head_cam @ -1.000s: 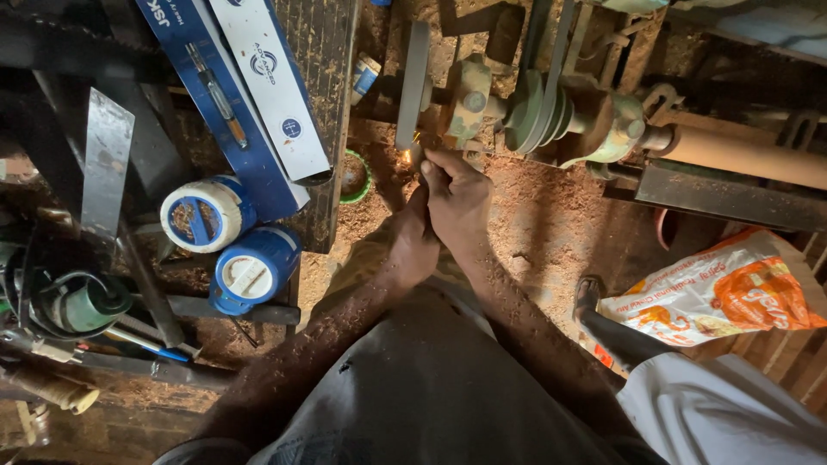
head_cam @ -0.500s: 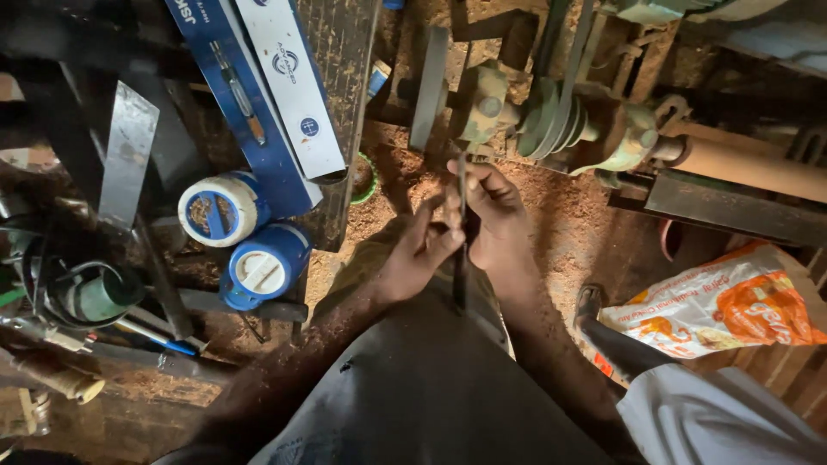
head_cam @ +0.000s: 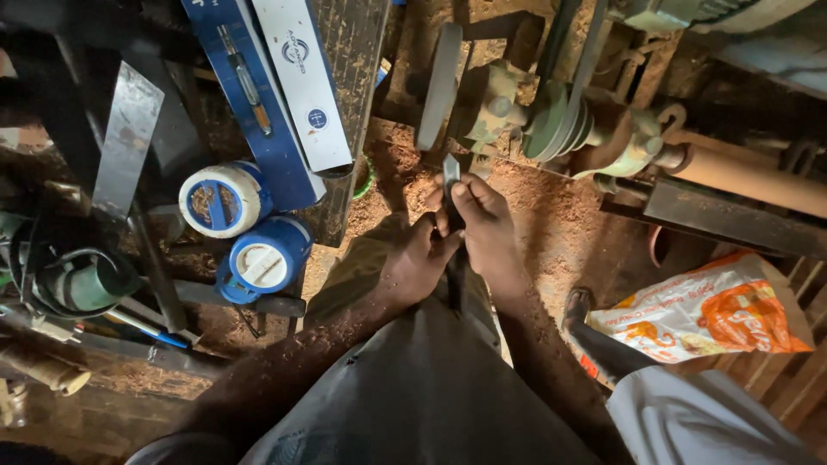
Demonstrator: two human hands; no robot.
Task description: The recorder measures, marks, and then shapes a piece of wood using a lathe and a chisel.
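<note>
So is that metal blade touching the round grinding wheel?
Apart. The head view shows the blade tip held by both hands below the grinding wheel, with sawdust-covered ground visible between them.

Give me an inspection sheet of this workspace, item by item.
Surface: dirt floor covered in sawdust.
Job's things: narrow metal blade, tip raised toward the grinding wheel; whether they touch cannot be told.
Clutter: two blue-and-white tubs, long blue and white boxes, metal strip, orange-and-white bag.
Grips: left hand and right hand both closed on the blade.
Cables: dark cord looped around a green roll.
Surroundings: green motor with pulley, wooden cylinder, a sandalled foot.
</note>
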